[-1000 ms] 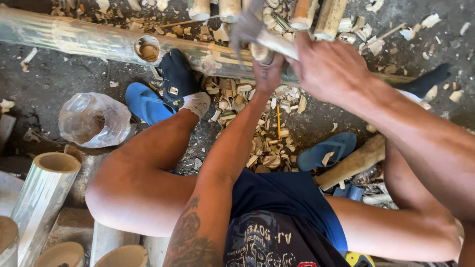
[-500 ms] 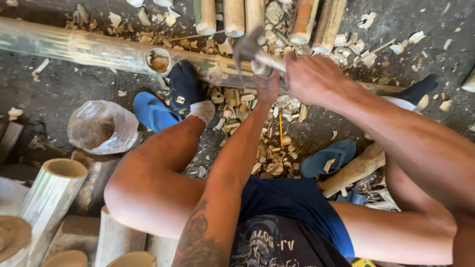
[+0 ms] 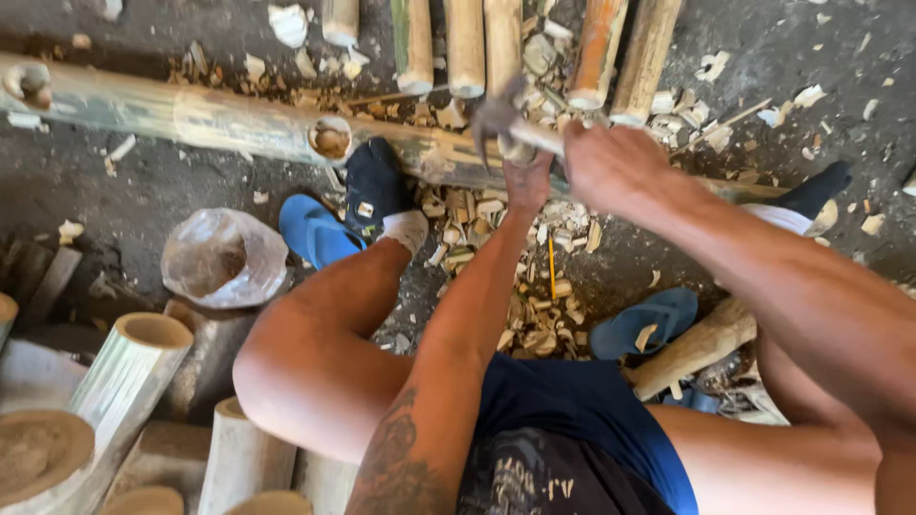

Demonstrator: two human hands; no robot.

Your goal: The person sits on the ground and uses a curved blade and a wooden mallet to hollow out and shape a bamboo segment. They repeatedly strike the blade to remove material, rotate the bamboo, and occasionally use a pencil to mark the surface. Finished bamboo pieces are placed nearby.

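My right hand grips the pale handle of a hammer-like tool whose grey metal head hangs just above a long bamboo pole lying across the ground. My left hand reaches out under the tool and is closed around a short pale piece held against the pole; what that piece is stays unclear. The pole has a round hole cut into it. My foot in a black sock rests against the pole beside the hole.
Several cut bamboo lengths lie beyond the pole. Chips and a yellow pencil litter the ground between my legs. Two blue sandals, a plastic bag and thick bamboo sections lie nearby.
The view has tilted, sliding everything down in frame. The tool head has come lower toward the pole. Both hands stay closed where they were.
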